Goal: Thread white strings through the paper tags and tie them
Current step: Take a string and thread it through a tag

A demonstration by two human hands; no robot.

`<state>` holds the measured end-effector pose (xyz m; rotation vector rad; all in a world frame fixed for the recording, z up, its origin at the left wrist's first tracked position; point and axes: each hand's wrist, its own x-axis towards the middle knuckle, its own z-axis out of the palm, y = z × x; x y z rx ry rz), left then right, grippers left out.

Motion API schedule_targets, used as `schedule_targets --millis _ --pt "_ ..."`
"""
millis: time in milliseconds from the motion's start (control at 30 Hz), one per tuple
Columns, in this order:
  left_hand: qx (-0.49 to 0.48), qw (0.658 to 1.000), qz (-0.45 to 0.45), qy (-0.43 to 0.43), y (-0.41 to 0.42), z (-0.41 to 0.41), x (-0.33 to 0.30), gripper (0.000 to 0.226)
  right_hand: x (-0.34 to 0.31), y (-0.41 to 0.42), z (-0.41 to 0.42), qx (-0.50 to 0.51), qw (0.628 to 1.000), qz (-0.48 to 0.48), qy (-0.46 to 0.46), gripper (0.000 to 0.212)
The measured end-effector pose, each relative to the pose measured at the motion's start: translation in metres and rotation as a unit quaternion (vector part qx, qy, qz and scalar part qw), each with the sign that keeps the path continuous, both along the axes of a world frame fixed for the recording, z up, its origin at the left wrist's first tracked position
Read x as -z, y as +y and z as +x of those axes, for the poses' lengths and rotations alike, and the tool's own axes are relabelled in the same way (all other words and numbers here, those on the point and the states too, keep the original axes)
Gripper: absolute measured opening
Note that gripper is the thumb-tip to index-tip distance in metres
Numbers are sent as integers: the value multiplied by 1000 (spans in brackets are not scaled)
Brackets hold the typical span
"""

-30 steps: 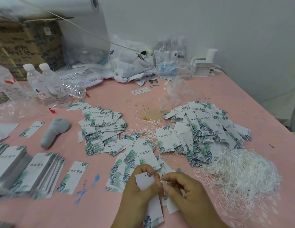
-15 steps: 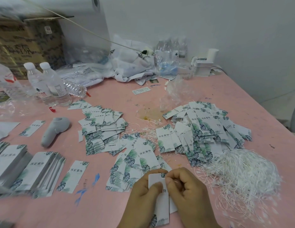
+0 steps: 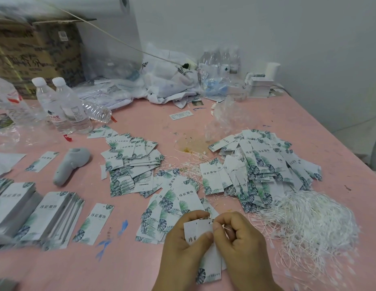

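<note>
Pinching the thin, flexible paper tag [image 3: 200,232] near its 12 o'clock hole, left hand [image 3: 183,246] steadies it while right hand [image 3: 239,242] grips limp white string [image 3: 226,228].

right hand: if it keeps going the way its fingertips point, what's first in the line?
The right hand points left at the paper tag it already pinches; just past that is the left hand. Depth unclear.

Left hand [image 3: 186,240] and right hand [image 3: 241,242] meet, each grip pinched, thumbs touching.
</note>
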<state>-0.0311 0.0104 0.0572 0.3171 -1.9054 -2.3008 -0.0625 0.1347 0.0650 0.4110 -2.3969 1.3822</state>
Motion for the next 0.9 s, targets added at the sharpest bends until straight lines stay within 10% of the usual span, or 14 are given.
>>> schedule_targets --millis 900 --pt "22 997 69 11 -6 -4 3 40 5 7 -1 -37 999 -10 -5 15"
